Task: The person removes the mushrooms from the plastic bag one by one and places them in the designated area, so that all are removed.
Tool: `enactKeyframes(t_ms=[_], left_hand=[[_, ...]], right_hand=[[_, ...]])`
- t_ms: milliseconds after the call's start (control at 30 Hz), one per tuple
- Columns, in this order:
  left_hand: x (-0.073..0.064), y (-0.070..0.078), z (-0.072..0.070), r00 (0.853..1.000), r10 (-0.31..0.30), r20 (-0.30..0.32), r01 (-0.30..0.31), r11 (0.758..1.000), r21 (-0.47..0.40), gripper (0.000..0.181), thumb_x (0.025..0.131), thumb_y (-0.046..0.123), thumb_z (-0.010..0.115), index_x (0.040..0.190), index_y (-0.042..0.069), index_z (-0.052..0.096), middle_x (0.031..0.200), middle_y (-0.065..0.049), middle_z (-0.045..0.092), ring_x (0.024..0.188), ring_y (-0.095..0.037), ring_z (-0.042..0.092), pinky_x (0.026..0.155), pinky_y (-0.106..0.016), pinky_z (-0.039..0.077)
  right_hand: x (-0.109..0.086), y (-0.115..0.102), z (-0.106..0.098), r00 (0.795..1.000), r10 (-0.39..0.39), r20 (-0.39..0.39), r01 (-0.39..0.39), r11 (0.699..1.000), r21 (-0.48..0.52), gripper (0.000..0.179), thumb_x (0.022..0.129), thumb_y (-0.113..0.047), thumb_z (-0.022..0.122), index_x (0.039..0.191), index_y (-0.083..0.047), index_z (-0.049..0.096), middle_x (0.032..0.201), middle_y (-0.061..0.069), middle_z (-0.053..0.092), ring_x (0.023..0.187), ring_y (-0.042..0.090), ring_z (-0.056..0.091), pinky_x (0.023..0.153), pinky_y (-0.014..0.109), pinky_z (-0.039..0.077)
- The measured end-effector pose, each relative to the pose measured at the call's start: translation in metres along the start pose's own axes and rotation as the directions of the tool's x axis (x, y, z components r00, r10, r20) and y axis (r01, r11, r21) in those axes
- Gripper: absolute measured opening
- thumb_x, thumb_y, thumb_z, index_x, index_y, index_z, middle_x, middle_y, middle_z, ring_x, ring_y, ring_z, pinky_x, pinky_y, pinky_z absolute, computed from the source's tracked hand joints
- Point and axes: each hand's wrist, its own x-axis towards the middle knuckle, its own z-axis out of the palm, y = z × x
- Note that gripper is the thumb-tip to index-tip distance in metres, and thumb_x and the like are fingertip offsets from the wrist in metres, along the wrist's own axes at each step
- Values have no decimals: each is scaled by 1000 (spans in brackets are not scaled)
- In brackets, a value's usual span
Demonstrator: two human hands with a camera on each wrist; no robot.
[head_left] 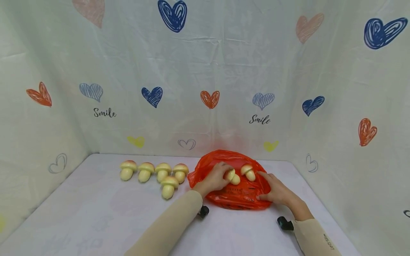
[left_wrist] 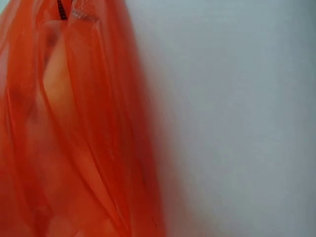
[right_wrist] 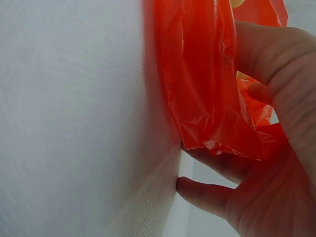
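Note:
A red plastic bag (head_left: 237,197) lies spread on the white table with its mouth open. My left hand (head_left: 216,177) reaches over its left side and holds a pale yellow mushroom (head_left: 235,179) inside it. A second mushroom (head_left: 247,172) rests in the bag, just right of that one. At the bag's right edge, my right hand (head_left: 275,190) grips the rim. The right wrist view shows the thumb over the plastic (right_wrist: 197,74) and fingers behind it. In the left wrist view, the bag's red side (left_wrist: 89,123) hides most of the left hand.
Several more mushrooms with reddish-yellow caps (head_left: 146,172) stand on the table left of the bag. Behind the table (head_left: 96,206) hangs a white curtain (head_left: 192,71) printed with hearts. Black wrist cameras (head_left: 284,224) sit below both hands.

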Motion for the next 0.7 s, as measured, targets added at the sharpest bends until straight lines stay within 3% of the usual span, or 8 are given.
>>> enactKeyframes(t_ms=[233,533,700], left_hand=[[3,0,4,998,-54,-31,53,998,-19,41,84,17,74,123,15,60,108,2,47,102,-14,46,89,-26,47],[3,-7,-8,999,45,19,-46,999,9,46,82,-6,63,124,13,62,117,0,57,107,-17,50,97,-29,43],[1,-4,-7,999,21,30,-20,1000,-11,49,85,10,68,133,14,56,122,-2,53,106,-16,49,95,-31,45]], right_hand=[[1,0,1,1000,10,4,-10,1000,1,98,69,-42,83,148,-17,32,136,17,39,121,38,43,90,59,45],[1,-1,1,1000,6,-5,-6,1000,0,97,69,-40,84,147,-17,32,136,18,40,121,38,43,91,60,44],[0,1,1,1000,-3,-3,3,1000,-1,96,69,-40,83,147,-17,32,136,19,40,121,40,43,91,62,43]])
